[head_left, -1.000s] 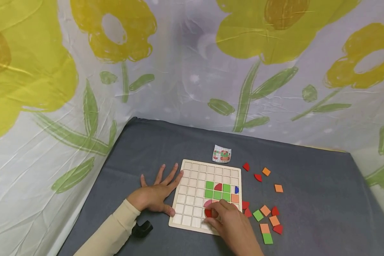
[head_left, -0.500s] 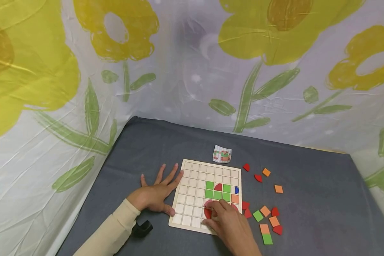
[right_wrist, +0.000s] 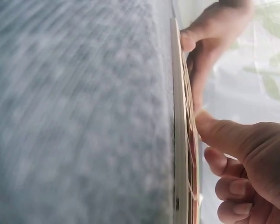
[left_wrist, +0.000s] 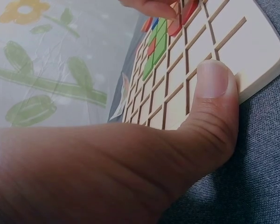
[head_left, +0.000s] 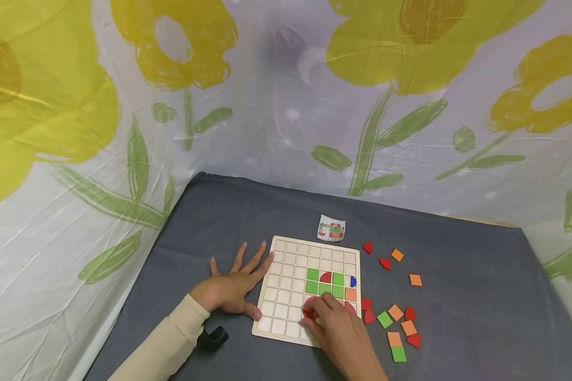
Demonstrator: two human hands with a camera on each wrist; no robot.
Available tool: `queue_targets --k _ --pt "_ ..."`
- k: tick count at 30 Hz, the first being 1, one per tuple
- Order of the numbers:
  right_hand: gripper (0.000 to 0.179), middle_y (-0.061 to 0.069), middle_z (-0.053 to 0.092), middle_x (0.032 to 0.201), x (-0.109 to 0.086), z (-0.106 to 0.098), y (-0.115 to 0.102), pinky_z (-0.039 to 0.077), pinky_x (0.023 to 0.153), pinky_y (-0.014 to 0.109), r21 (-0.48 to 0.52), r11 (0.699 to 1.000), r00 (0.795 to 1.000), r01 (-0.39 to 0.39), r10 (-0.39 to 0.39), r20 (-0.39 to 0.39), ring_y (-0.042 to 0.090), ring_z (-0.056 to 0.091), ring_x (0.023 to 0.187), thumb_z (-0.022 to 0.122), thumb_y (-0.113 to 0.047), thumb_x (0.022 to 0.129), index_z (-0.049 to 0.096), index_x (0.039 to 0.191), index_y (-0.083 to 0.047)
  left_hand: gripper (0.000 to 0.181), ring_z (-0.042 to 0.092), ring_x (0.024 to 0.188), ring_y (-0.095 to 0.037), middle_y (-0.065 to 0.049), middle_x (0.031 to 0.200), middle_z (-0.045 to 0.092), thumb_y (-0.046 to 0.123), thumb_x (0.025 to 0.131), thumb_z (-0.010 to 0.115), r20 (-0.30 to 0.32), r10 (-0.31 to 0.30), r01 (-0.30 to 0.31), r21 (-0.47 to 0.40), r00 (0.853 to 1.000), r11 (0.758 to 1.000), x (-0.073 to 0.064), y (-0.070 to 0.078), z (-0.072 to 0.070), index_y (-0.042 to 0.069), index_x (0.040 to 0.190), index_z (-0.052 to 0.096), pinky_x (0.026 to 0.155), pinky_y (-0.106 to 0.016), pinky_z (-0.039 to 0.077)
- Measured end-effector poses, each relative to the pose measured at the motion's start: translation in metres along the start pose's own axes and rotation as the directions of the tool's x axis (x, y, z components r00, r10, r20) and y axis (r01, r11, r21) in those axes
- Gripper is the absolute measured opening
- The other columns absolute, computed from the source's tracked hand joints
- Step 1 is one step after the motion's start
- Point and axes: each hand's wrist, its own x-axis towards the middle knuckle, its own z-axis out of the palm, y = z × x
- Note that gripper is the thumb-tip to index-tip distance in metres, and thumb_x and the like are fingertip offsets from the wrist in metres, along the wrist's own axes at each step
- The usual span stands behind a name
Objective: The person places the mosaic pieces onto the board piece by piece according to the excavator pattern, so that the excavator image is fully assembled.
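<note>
Worktop (head_left: 209, 211) carries wooden grid board (head_left: 282, 297); left hand (head_left: 231, 290), fingers spread, thumb on board's left edge; right hand (head_left: 339, 327) over board's near half, at red tile (head_left: 309, 314); can't tell whether fingers pinch it.

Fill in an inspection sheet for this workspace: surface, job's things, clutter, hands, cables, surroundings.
Surface: dark grey cloth, lightly creased.
Job's things: pale wooden grid board, partly filled; flat green square tiles set in it; loose green, orange and red tiles to its right; small printed paper card beyond its far edge.
Clutter: black curved object beside the left forearm; what it is, unclear.
Hands: left hand spread, thumb on the board's near left corner; right hand at a red curved-edge tile, pinching or pressing unclear.
Cables: nothing seen.
Surroundings: white fabric backdrop with yellow flowers.
</note>
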Motion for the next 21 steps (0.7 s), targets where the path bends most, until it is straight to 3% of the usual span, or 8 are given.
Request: queue_targets --k 7,13,16,21 --pt "0.016 -0.011 0.058 0.088 0.004 0.002 -0.003 0.043 0.056 0.020 -0.046 0.999 1.000 -0.015 0.015 -0.013 0.001 0.048 0.069 0.088 -0.029 0.090 0.075 0.099 -0.025 0.133 -0.021 0.160 -0.040 0.001 0.177 -0.019 0.058 0.075 0.087 0.004 -0.006 0.006 0.009 1.000 1.000 0.001 0.000 0.000 0.031 0.172 0.000 0.100 -0.095 -0.006" --pt "0.016 -0.013 0.060 0.093 0.003 -0.002 0.004 0.046 0.059 0.022 -0.034 0.998 0.998 -0.051 0.050 -0.038 -0.001 0.052 0.072 0.084 -0.036 0.093 0.076 0.103 -0.027 0.132 -0.023 0.160 -0.039 0.003 0.176 -0.020 0.057 0.076 0.086 0.005 -0.012 0.012 0.004 1.000 1.000 0.001 0.000 0.000 0.032 0.172 -0.001 0.100 -0.094 -0.008" --pt "0.013 -0.015 0.059 0.091 0.000 -0.009 0.015 0.045 0.057 0.022 -0.021 0.995 0.992 -0.096 0.093 -0.089 -0.002 0.053 0.068 0.084 -0.035 0.093 0.075 0.101 -0.028 0.132 -0.023 0.160 -0.039 0.003 0.176 -0.021 0.057 0.076 0.087 0.005 -0.010 0.010 -0.001 1.000 1.000 0.002 -0.001 -0.001 0.032 0.172 -0.001 0.100 -0.094 -0.009" --pt "0.010 -0.012 0.057 0.086 -0.009 -0.026 0.042 0.042 0.056 0.025 -0.032 0.971 0.966 -0.237 0.232 -0.116 0.004 0.048 0.065 0.082 -0.032 0.095 0.074 0.100 -0.028 0.134 -0.023 0.160 -0.039 0.002 0.177 -0.020 0.056 0.075 0.088 0.007 -0.014 0.014 -0.003 1.000 1.000 0.001 0.000 0.001 0.031 0.172 0.000 0.100 -0.094 -0.009"
